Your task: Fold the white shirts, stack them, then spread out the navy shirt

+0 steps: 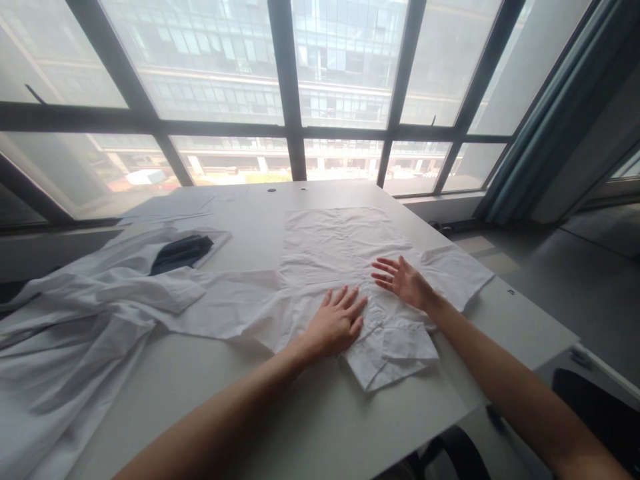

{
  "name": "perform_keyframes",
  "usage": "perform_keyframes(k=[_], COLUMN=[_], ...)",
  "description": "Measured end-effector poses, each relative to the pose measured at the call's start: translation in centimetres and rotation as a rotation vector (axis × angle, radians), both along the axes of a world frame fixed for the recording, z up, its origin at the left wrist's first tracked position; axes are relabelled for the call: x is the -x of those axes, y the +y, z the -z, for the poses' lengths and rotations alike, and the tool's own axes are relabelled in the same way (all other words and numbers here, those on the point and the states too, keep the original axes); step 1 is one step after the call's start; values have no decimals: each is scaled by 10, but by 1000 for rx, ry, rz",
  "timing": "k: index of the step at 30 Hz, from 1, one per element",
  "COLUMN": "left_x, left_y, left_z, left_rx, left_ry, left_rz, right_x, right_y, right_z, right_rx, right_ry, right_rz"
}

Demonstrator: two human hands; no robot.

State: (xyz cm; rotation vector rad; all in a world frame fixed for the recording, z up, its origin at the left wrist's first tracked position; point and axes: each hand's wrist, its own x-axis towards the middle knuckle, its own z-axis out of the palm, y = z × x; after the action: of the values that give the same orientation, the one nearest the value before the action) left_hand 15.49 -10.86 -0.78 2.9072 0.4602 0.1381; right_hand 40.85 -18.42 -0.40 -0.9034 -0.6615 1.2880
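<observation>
Bare forearms are seen nearest, stretched forward from the lower edge. Beyond both hands, a large dark-framed window is set, and a building is seen through its panes. Beneath the hands, a white table is extended toward the glass. Far to the right of the right hand, a blue-grey curtain is hung. Well to the left of the left hand, a rumpled heap of white cloth is piled. Under the left hand, a white garment is laid out: its creased main panel is spread beyond the fingers, one sleeve is stretched leftward, and a folded portion is left just nearer than the fingertips. The left hand is rested palm down on the garment, fingers extended and slightly parted, with nothing gripped. The right hand is held just beside it, fingers loosely opened and nothing grasped; whether the fabric is touched cannot be told. Leftward past the left hand, a dark cloth is rested among the white folds.
</observation>
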Motion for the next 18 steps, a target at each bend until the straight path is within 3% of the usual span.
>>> perform_keyframes(k=[4, 7, 13, 18], left_x=[-1, -2, -2, -1], left_y=[0, 1, 3, 2], left_z=[0, 1, 5, 3], left_rx=[-20, -20, -19, 2], left_ry=[-23, -12, -12, -6], left_rz=[16, 12, 0, -3], right_x=[17, 18, -23, -73], right_y=[-3, 0, 9, 4], right_z=[0, 5, 14, 21], right_rx=[-34, 2, 80, 87], right_ry=[14, 14, 13, -171], right_rz=[-279, -277, 95, 737])
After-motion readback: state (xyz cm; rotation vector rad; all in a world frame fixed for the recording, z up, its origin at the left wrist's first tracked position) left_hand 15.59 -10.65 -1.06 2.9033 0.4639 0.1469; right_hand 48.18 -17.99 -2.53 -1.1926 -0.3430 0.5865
